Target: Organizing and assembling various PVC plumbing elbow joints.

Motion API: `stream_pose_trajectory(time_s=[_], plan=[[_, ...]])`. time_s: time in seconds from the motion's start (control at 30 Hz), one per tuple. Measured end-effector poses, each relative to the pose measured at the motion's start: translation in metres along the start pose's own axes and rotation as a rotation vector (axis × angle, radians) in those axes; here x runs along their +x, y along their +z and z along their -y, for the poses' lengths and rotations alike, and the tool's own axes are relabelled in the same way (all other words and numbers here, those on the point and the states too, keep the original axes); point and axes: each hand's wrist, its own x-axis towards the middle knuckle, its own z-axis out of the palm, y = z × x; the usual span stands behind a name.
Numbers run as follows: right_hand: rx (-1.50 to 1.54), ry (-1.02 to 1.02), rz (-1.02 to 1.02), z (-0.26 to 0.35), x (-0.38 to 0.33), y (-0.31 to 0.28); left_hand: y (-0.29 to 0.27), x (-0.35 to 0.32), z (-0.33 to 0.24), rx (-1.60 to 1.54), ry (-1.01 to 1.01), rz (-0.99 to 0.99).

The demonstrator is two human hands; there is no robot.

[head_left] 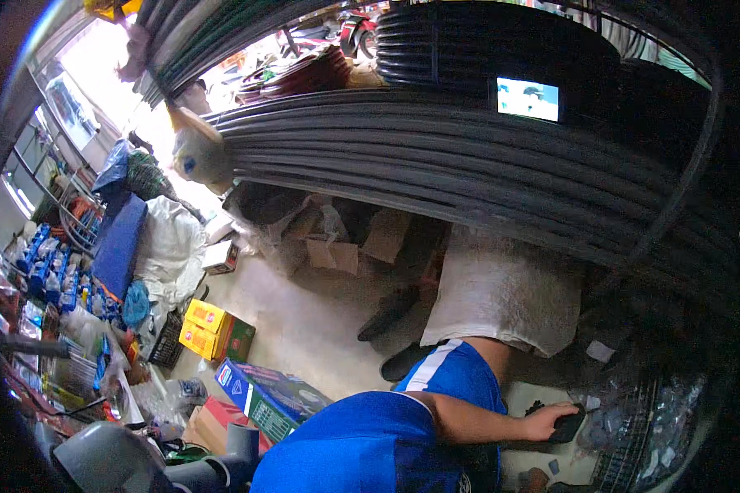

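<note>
Head view: I look down on a crouched figure in blue shirt and shorts (362,448) in a crowded storeroom.
Right hand: the right hand (548,421) reaches out low at the right, fingers curled over a small black object (569,426) that lies on the floor; I judge it gripped, though the far side of the hold is hidden.
Left hand: I cannot find it in the picture.
Step in hand: I read this as taking hold of the black object beside a heap of clear plastic bags (645,419).
Next move: it would call for a firm close before any lift, keeping clear of the bags just beside it.
Surface: pale concrete floor (312,324), dusty, with a white sack (501,292) near the knee.
Room: big coils of black pipe (469,156) overhead, yellow boxes (205,324), a blue-and-green carton (271,398), grey pipe fittings (111,460), shelves of blue bottles (45,263) at left.
</note>
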Motion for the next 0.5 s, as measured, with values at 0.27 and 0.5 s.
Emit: stream_pose_trajectory(time_s=[0.27,0.5], plan=[[0.166,0.332,0.047,-0.029,0.008,-0.129,0.007,0.013,0.023,0.039,-0.060,0.033],[0.078,-0.336,0.324,0.152,-0.064,-0.147,0.044,-0.001,0.088,-0.150,0.019,-0.050]])
